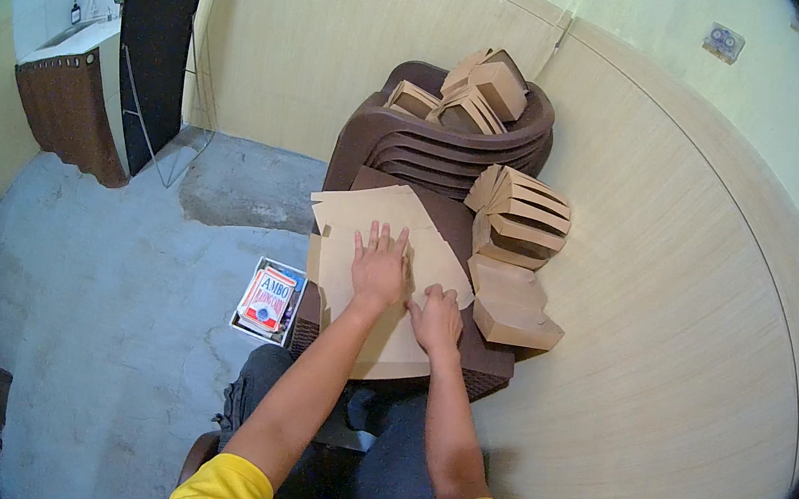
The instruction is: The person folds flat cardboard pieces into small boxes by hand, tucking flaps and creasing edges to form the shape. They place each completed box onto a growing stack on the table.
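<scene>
The writing in view is bold blue and red print on a white-and-red pack (pixel 267 301), lying atop a filled white open box (pixel 252 333) beside the chairs, to the left. A flat brown cardboard sheet (pixel 393 335) lies on the seat of stacked brown chairs (pixel 458 146). The left hand (pixel 379 272) presses on it, its grip spread flat; the right hand (pixel 435 323) rests on it with fingers curled — whether that grip pinches an edge, I cannot tell. Crowding the seat's right side are a fanned carton bundle (pixel 522 220) and an open carton (pixel 513 310); more folded cartons (pixel 486 89) sit atop the chairs — beyond the sheet.
</scene>
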Demonstrator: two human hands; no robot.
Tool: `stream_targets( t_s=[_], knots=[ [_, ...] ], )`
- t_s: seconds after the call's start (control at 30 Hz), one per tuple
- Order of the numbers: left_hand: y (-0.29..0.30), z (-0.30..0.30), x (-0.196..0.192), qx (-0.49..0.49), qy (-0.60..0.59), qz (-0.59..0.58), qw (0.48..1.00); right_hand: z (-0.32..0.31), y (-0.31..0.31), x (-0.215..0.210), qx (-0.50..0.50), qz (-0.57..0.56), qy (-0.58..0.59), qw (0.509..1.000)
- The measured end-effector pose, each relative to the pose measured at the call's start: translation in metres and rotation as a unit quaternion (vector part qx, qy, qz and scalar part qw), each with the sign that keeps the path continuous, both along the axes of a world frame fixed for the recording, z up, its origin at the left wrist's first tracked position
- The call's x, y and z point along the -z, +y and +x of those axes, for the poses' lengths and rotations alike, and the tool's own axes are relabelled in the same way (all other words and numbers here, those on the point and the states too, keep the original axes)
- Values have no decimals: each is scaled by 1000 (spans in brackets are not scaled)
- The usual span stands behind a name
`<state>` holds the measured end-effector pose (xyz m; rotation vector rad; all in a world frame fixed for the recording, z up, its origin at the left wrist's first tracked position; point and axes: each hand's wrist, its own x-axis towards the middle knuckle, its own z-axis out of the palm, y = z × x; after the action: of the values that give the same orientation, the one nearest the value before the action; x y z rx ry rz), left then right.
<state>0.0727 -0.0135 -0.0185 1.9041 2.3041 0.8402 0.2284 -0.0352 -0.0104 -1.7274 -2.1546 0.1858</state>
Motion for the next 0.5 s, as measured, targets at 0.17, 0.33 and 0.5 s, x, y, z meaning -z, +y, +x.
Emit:
stream_targets(
  t_s=[0.17,0.33,0.5],
  knots=[
    [-6,0,-3,36,-2,-169,985,-13,49,6,4,-14,38,999],
    [-16,-7,22,46,-24,-18,998,-25,73,1,9,-3,121,993],
    [-9,-1,29,-3,21,-1,1000,-30,61,4,-16,-12,300,954]
  ],
)
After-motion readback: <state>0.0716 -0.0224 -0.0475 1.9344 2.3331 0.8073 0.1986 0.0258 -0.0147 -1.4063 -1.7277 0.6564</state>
